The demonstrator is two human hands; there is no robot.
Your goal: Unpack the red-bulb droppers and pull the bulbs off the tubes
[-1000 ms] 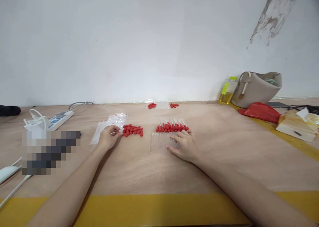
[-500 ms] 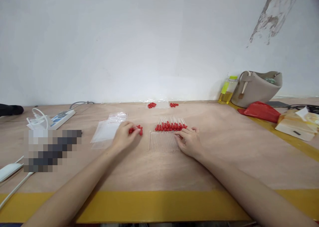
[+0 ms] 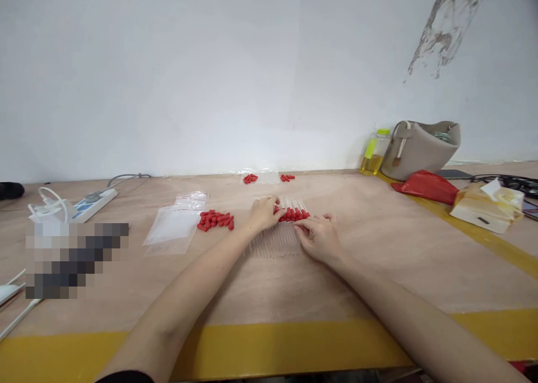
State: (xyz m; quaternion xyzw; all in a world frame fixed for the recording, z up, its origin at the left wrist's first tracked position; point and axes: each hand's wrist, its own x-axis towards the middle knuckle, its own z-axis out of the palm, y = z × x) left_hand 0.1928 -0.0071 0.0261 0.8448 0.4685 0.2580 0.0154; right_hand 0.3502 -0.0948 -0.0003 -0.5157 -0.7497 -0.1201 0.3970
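A row of clear thin tubes with red rubber bulbs on them lies mid-table, tips pointing to the wall. My left hand reaches over the row's left end, fingers bent and closed round a red bulb beside the thumb; it hides part of the row. At the right end, my right hand rests on the table, with thumb and fingertips drawn together against the row. What they pinch is too small to make out. Nearer me lie more clear tubes, side by side. Left of them is a loose pile of red bulbs.
Clear zip bags lie left of the pile. Near the wall sit two small groups of bulbs. A power strip stands at left. A bottle, grey bag, red pouch and paper packet are at right.
My left hand has moved right from the loose pile of bulbs to the left end of the row. My right hand stays by the row. The view has shifted slightly.
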